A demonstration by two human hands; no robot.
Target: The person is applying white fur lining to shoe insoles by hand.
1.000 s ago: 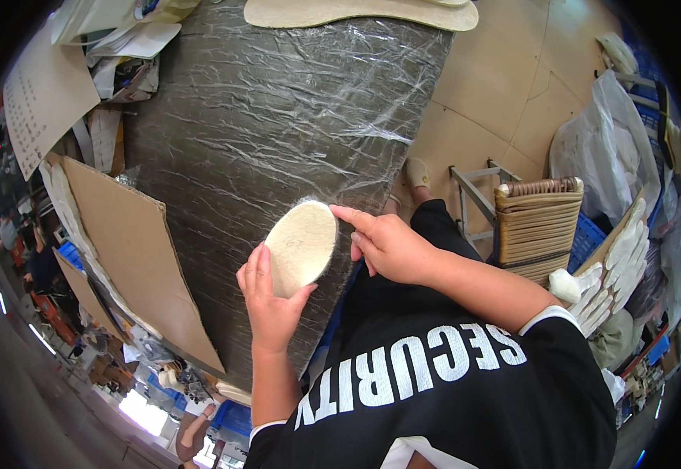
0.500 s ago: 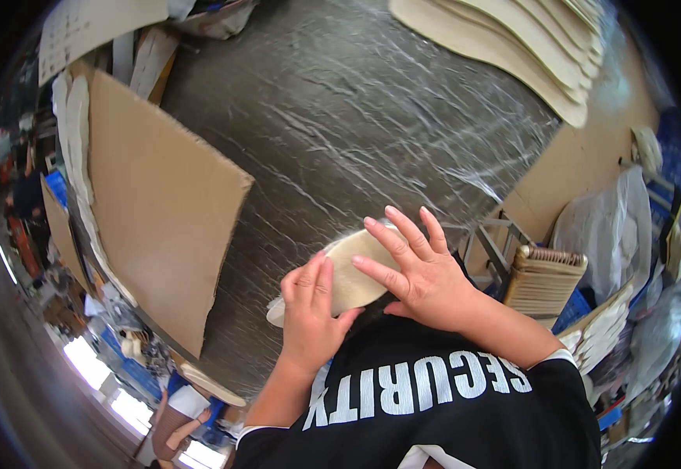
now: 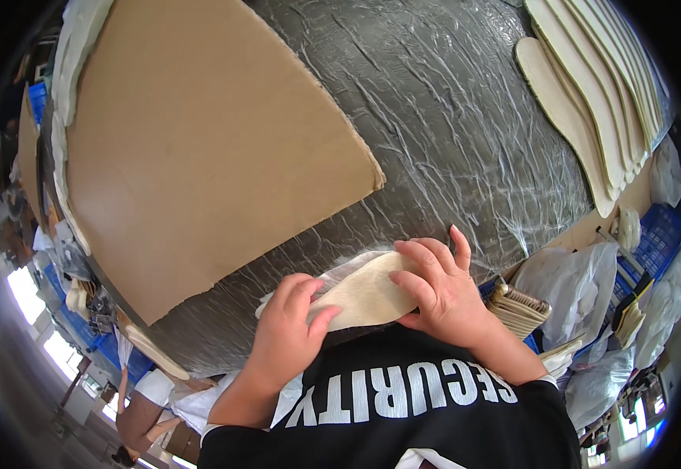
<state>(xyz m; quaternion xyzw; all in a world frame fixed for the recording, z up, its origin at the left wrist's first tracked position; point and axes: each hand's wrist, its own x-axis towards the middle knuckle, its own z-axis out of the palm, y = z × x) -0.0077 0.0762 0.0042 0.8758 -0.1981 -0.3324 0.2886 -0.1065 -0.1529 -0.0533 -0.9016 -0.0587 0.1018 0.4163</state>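
Near the table's front edge, close to my body, a beige insole (image 3: 368,298) lies between my hands, with a whitish layer (image 3: 350,267) showing along its far edge. My left hand (image 3: 284,328) grips the left end, its thumb on the upper face and its fingers curled over the far side. At the other end, my right hand (image 3: 443,293) pinches the insole with bent fingers on top and the thumb at the near edge. The little finger of that hand sticks up.
Wrinkled clear film covers the dark table (image 3: 442,148). A large brown cardboard sheet (image 3: 207,156) lies on its left part. Several insoles (image 3: 590,94) overlap in a row at the far right. Beyond the right edge are plastic bags (image 3: 571,285) and a blue crate (image 3: 657,238). Another person (image 3: 141,418) is at lower left.
The view has turned, so the cardboard and the insole row appear further right. My right fingers, spread before, now bend onto the insole. My left thumb has come onto its upper face.
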